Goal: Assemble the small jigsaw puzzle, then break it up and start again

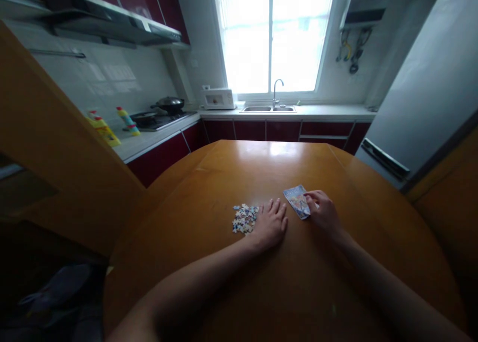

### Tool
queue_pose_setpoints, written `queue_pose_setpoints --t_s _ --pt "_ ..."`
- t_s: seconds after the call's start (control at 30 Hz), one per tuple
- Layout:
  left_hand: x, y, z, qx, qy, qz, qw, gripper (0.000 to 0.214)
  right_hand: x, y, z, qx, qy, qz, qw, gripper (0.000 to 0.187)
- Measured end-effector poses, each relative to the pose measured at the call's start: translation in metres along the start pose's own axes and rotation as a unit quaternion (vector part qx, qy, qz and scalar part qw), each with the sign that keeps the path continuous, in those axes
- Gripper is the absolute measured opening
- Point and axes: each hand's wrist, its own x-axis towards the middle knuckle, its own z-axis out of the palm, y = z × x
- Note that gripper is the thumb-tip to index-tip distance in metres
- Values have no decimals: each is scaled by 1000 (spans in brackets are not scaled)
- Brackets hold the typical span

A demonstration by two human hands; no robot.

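Observation:
A small heap of jigsaw puzzle pieces (244,218) lies on the round wooden table (231,287). My left hand (271,223) rests flat on the table just right of the heap, fingers stretched out and touching its edge. A small printed picture card (297,201) lies to the right. My right hand (324,213) is curled at the card's right edge, with fingertips pinching it.
Beyond the table runs a kitchen counter with a sink (268,108), a white appliance (217,99), a stove with a pan (168,105) and yellow bottles (104,129). A refrigerator (421,98) stands at right. A wooden panel (48,148) rises at left.

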Motion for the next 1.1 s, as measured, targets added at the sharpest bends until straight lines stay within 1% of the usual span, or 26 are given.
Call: queue_pose_setpoints --t_s 0.07,0.13,0.27,0.37,0.47,0.6,0.67,0.77,0.87,0.93,1.0,1.1 --pt "-5 -10 -1 -3 0 8 1000 48 -3 4 -5 -1 1 2 1000 34" --pt "-15 -24 -6 -2 -3 8 1000 47 -4 8 -8 -1 3 2 1000 35" --pt "-37 -58 -19 17 -4 -27 999 47 -1 14 -9 -1 1 2 1000 39" --pt "-48 -87 -25 28 -5 -53 998 49 0 17 -8 -8 -7 4 1000 44" --pt "-53 -115 -30 35 -5 -70 997 49 -1 19 -6 -22 -18 6 1000 45" --pt "-54 -149 -39 35 -10 -78 996 50 -3 21 -2 -58 -40 4 997 41" --pt "-55 -162 -43 35 -7 -81 996 51 -5 21 0 -85 -58 1 995 38" --pt "-55 -177 -47 32 2 -85 996 51 -12 18 3 -120 -102 -14 987 34" --pt "-57 -187 -49 27 22 -92 995 52 -22 4 9 -142 -147 -32 978 31" --pt "-58 -190 -50 24 41 -97 994 53 -30 -12 17 -149 -172 -48 973 32" --pt "-61 -192 -51 19 60 -99 993 53 -37 -33 30 -144 -202 -76 966 31" --pt "-63 -195 -55 9 97 -110 989 52 -45 -68 54 -131 -235 -114 956 31"
